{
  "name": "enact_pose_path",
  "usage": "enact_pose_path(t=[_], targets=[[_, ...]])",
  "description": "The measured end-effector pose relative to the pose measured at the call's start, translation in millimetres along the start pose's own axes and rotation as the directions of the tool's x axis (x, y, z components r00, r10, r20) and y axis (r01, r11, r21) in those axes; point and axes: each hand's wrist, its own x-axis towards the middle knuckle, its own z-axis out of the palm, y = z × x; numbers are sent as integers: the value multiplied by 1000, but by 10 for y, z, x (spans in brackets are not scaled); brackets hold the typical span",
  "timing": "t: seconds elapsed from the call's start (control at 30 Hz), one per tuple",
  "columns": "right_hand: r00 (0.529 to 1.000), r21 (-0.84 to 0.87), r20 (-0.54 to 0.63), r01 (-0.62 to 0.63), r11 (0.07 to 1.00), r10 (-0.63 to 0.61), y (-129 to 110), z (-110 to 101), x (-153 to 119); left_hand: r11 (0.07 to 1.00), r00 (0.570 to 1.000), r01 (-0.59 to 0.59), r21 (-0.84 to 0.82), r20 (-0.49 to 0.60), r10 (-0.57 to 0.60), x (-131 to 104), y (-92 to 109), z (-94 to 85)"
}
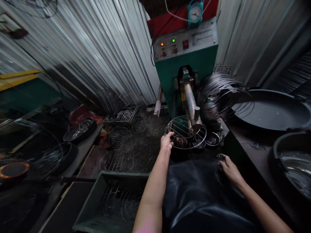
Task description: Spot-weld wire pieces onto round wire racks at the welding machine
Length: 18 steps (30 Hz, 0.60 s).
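Observation:
My left hand (167,141) is closed on the left rim of a round wire rack (178,124), a ring with thin parallel bars across it. The rack lies level under the tip of a spot welder's thick metal arm (190,100); whether the tip touches it I cannot tell. To the right, above a black apron (194,191), my right hand (227,166) pinches something small, dark and metallic, too blurred to name. Below and beside the rack are small bowls (212,139) with little metal parts.
The green welder (187,60) with lit lamps stands ahead. A wire coil (218,95) hangs right of its arm. Large black pans (272,110) are on the right. Wire racks (123,142) pile up at left, above a green crate (102,191) holding wire pieces.

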Motion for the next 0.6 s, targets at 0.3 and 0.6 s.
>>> enact_pose_path(t=[0.3, 0.6], targets=[[996, -106, 36, 90, 990, -86, 230, -14, 37, 999, 998, 52, -6, 40, -51, 39, -16, -9], [945, 381, 326, -123, 916, -9, 27, 20, -118, 988, 986, 153, 18, 66, -154, 33, -24, -59]])
